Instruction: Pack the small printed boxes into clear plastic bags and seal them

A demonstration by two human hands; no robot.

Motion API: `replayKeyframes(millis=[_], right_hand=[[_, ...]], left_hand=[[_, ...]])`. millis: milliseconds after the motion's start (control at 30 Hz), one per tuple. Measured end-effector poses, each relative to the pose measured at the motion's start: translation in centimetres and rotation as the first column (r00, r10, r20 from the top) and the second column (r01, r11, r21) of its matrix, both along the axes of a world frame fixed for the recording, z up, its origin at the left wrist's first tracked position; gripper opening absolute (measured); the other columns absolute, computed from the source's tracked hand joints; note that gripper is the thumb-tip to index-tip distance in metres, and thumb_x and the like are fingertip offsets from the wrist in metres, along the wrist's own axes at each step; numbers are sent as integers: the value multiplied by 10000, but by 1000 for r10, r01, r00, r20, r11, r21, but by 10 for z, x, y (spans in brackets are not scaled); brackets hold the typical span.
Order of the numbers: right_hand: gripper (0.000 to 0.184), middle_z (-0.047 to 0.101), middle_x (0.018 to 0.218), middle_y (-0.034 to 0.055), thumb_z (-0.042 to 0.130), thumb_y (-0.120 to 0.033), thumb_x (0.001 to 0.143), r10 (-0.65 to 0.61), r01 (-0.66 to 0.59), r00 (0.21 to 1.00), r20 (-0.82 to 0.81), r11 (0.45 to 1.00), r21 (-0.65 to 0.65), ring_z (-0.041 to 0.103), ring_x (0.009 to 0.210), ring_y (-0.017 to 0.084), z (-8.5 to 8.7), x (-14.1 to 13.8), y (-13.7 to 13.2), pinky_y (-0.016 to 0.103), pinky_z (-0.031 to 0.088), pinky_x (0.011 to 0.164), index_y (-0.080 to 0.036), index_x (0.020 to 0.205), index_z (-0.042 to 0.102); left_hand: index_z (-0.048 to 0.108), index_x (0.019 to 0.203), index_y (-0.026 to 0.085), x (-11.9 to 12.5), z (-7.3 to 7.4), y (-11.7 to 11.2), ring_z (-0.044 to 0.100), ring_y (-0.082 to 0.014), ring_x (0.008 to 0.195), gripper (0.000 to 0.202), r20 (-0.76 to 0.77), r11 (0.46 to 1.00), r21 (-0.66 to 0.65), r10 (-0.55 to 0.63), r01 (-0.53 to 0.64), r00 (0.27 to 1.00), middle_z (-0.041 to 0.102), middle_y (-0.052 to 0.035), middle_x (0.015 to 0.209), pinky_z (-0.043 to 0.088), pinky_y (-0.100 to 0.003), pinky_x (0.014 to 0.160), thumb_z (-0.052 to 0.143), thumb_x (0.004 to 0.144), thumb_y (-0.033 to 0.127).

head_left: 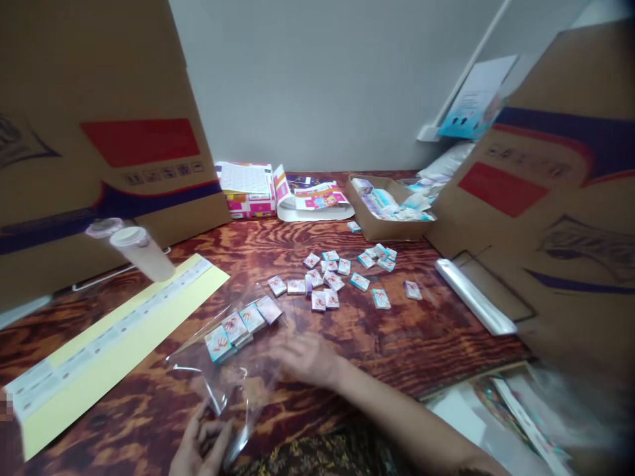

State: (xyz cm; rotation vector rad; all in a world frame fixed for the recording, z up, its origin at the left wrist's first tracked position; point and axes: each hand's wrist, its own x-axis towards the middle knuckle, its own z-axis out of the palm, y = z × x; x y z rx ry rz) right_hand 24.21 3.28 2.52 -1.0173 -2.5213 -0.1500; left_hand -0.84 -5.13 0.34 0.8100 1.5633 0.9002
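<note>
Wood-grain counter point(397, 350)'s got loose packets point(325, 281) everywhere, a few in a clear bag point(198, 370); left hand point(201, 443) pinching it, right hand point(302, 357) fingers open.

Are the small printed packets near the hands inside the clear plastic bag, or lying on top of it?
Inside, as far as can be seen: the small printed packets show through the film of the clear plastic bag.
</note>
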Motion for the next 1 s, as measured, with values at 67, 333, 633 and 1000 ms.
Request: replayKeyframes(millis=[67, 333, 633, 1000], right_hand=[[319, 598, 1045, 66, 396, -261, 900, -316, 315, 945, -80, 949, -27, 539, 947, 162, 3, 44, 15, 290, 436, 835, -248, 1196, 515], [436, 558, 922, 95, 504, -287, 828, -775, 763, 632, -5, 623, -170, 517, 879, 217, -9, 119, 71, 326, 431, 794, -205, 1256, 485], [422, 510, 1155, 93, 471, -249, 851, -637, 633, 769, 50, 748, -199, 514, 969, 201, -28, 111, 35, 332, 431, 823, -292, 1270, 464], [418, 513, 1110, 125, 437, -266, 865, -717, 704, 697, -5, 686, -184, 524, 954, 220, -39, 121, 28, 356, 459, 820, -206, 1278, 451]], left_hand=[[364, 1222, 133, 1, 1, 3, 644, -194, 680, 989, 3, 1000, -18, 24, -24, 1000, 654, 17, 640, 507, -241, 646, 749, 417, 559], [452, 1150, 148, 4, 7, 8, 638, -194, 630, 940, -25, 999, 0, 43, -43, 999, 633, 20, 590, 506, -237, 582, 752, 373, 584], [415, 1182, 146, 4, 0, 8, 613, -162, 617, 950, 11, 999, 5, 45, -45, 999, 616, 38, 584, 490, -217, 589, 769, 392, 536], [452, 1111, 154, 2, -2, 9, 618, -174, 609, 865, -14, 999, 29, 35, -34, 999, 627, 32, 592, 488, -231, 591, 761, 403, 544]])
